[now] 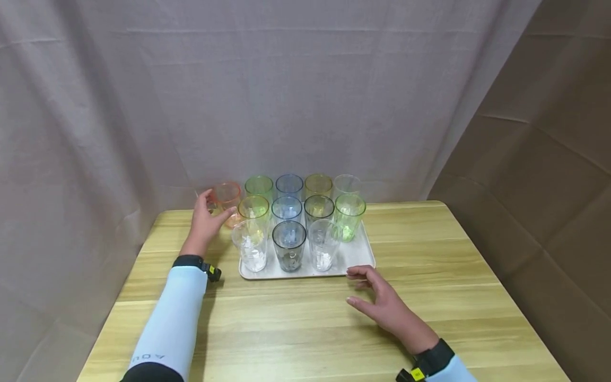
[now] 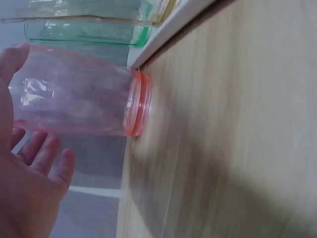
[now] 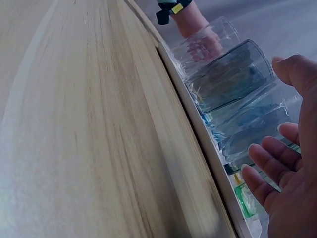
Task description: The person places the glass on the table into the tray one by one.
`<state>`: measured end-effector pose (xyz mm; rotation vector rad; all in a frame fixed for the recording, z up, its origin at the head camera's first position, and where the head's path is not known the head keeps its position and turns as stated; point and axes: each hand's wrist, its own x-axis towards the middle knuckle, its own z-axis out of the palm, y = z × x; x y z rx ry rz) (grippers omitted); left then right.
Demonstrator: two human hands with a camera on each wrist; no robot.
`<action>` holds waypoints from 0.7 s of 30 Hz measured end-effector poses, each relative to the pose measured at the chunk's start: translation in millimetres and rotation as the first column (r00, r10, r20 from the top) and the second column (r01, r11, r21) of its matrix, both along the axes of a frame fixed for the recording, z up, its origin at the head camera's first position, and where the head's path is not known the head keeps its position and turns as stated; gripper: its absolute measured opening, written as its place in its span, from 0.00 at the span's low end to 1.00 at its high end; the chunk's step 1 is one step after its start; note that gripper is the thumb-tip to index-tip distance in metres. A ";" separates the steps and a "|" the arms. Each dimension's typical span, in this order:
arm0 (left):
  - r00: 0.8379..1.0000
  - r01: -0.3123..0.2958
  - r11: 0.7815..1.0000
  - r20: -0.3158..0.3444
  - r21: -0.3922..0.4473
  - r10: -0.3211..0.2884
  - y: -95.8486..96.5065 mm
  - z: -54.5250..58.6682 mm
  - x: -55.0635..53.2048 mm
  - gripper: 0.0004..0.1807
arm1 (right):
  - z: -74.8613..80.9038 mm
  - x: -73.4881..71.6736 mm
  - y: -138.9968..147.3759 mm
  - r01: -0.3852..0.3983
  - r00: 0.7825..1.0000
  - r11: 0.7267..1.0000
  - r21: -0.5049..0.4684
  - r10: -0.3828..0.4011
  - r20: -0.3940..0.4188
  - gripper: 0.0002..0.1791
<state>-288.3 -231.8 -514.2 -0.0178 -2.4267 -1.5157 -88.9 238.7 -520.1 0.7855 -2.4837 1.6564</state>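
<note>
At the tray's left side, a see-through orange-pink cup (image 1: 228, 195) stands upright on the wooden table. My left hand (image 1: 203, 225) is around it, thumb in front and fingers at the far left. In the left wrist view the fingers (image 2: 45, 153) are spread and loosely bent beside the cup's wall. My right hand (image 1: 382, 302) hovers off the tray's front right corner, fingers relaxed and holding nothing. Nearest to it is a clear cup (image 1: 324, 246) in the front row. A white tray (image 1: 363, 254) carries several see-through tumblers in rows.
A grey cup (image 1: 289, 246) and another clear cup (image 1: 253, 249) share the front row. Behind them stand blue, yellow, dark grey and green cups, including a green cup (image 1: 350, 215) at the right. A grey curtain (image 1: 305, 95) hangs behind the wooden table (image 1: 267, 329).
</note>
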 end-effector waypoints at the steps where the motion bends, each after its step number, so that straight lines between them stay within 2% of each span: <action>1: 1.000 -0.001 1.000 0.004 0.004 0.001 1.6 0.5 -1.0 0.56 | -3.2 -1.1 1.6 -0.001 1.000 1.000 0.000 0.001 -0.002 0.33; 8: 1.000 -0.013 1.000 0.027 0.024 0.012 5.3 -0.4 -2.6 0.54 | -2.2 -0.6 5.5 -0.015 1.000 1.000 -0.006 0.015 -0.011 0.32; 12: 1.000 -0.007 1.000 0.023 0.017 0.006 -1.1 0.4 8.3 0.54 | -1.0 -0.7 7.0 -0.012 0.999 1.000 0.006 0.013 -0.038 0.33; 14: 1.000 0.003 1.000 0.025 0.013 -0.003 -7.0 3.4 20.5 0.53 | -0.7 -1.0 8.1 -0.005 0.999 1.000 0.009 0.005 -0.036 0.33; 16: 1.000 0.010 1.000 0.028 -0.008 -0.010 -14.4 7.2 37.3 0.52 | -0.5 -1.3 9.5 -0.002 1.000 1.000 0.008 0.002 -0.031 0.34; 21: 0.999 0.050 0.994 0.011 -0.094 -0.050 -32.9 16.6 91.3 0.48 | 0.9 0.4 13.9 0.014 1.000 1.000 0.016 -0.014 -0.004 0.35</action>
